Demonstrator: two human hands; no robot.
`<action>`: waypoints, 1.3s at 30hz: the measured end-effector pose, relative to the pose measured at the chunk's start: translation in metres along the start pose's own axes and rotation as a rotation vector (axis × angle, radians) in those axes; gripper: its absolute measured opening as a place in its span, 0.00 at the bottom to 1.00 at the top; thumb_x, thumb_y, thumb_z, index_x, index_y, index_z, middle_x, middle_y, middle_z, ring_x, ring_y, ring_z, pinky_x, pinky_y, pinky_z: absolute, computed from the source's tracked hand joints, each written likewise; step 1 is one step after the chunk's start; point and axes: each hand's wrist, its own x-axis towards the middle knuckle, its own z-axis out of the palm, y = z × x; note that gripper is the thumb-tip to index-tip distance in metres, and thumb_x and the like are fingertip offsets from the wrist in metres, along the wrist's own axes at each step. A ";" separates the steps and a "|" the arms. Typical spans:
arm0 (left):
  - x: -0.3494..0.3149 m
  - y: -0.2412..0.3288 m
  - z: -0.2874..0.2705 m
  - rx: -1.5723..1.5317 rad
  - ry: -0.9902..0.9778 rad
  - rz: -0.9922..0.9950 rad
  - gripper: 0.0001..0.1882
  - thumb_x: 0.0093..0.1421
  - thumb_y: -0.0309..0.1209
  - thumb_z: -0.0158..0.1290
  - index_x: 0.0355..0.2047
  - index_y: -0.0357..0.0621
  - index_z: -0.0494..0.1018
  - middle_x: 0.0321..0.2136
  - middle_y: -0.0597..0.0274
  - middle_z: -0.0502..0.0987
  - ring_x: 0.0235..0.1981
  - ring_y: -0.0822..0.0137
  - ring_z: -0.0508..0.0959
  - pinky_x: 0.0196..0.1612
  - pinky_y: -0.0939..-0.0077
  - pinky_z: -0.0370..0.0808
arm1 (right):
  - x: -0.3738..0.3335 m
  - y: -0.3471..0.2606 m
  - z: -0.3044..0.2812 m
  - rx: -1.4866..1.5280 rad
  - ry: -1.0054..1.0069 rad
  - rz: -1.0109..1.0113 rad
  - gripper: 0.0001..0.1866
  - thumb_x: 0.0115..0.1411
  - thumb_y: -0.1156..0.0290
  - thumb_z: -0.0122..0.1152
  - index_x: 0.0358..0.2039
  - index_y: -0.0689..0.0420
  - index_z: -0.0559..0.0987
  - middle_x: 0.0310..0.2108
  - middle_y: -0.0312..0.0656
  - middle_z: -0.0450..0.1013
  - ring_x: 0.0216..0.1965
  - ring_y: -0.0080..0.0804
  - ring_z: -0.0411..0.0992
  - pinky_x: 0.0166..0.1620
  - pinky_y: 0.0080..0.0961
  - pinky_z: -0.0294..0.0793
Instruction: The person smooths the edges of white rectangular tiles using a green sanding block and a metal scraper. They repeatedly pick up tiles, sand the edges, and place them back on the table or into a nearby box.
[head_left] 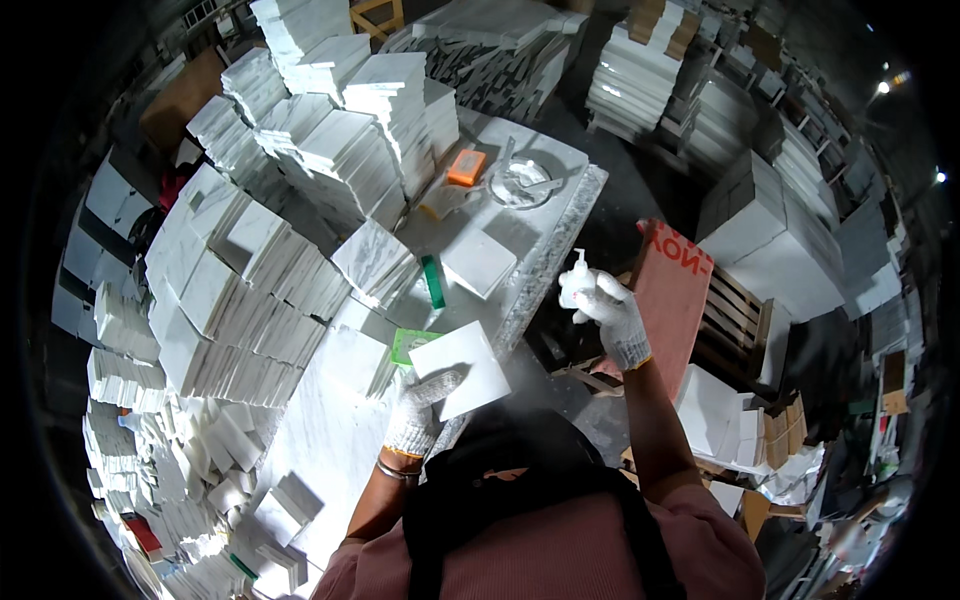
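My left hand (413,412), in a white knit glove, is closed on a white square tile (462,372), with the thumb lying across its face. My right hand (618,318), gloved the same way, grips a small white bottle with a nozzle top (577,268), held up past the table's right edge. Partly behind the tile lies a bright green piece (404,344). Beyond it a dark green block (432,282) rests on the table beside a white tile (480,263). More tiles (358,360) are stacked just left of my left hand.
Tall stacks of marble tiles (255,300) fill the table's left side. An orange box (466,167) and a round dish with a flat tool (522,184) sit near the far end. A reddish panel (672,300) stands right of my right arm, by a wooden pallet (735,325).
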 end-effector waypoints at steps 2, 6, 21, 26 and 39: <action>0.004 0.002 0.003 -0.076 0.041 -0.043 0.23 0.57 0.20 0.56 0.54 0.33 0.67 0.46 0.48 0.77 0.46 0.57 0.79 0.49 0.65 0.79 | 0.016 0.006 -0.015 -0.048 0.013 -0.011 0.18 0.57 0.70 0.62 0.48 0.62 0.77 0.41 0.36 0.75 0.41 0.22 0.73 0.42 0.20 0.71; 0.011 0.002 0.003 0.570 -0.031 0.280 0.22 0.56 0.16 0.56 0.52 0.34 0.69 0.45 0.51 0.78 0.46 0.61 0.79 0.51 0.68 0.78 | 0.071 0.022 -0.056 -0.111 0.117 -0.106 0.15 0.57 0.73 0.65 0.45 0.61 0.79 0.37 0.31 0.76 0.39 0.18 0.72 0.46 0.19 0.70; 0.105 0.021 0.078 -0.102 0.458 -0.038 0.20 0.58 0.34 0.57 0.46 0.31 0.75 0.36 0.55 0.80 0.24 0.75 0.73 0.25 0.83 0.68 | 0.392 0.086 -0.110 -0.637 -0.051 -0.079 0.24 0.47 0.61 0.73 0.43 0.58 0.81 0.42 0.44 0.78 0.41 0.32 0.76 0.47 0.27 0.73; 0.124 0.021 0.095 -0.059 0.518 0.000 0.22 0.57 0.37 0.56 0.45 0.29 0.75 0.33 0.57 0.79 0.25 0.73 0.73 0.27 0.82 0.68 | 0.413 0.085 -0.091 -0.982 -0.083 0.094 0.37 0.45 0.58 0.73 0.54 0.65 0.74 0.52 0.54 0.74 0.53 0.43 0.73 0.54 0.30 0.71; 0.132 0.014 0.100 0.113 0.532 0.015 0.19 0.63 0.33 0.49 0.48 0.30 0.74 0.46 0.53 0.79 0.46 0.63 0.77 0.50 0.72 0.73 | 0.376 0.068 -0.126 -0.665 -0.138 -0.328 0.24 0.51 0.71 0.67 0.51 0.51 0.77 0.42 0.42 0.77 0.39 0.33 0.76 0.45 0.28 0.75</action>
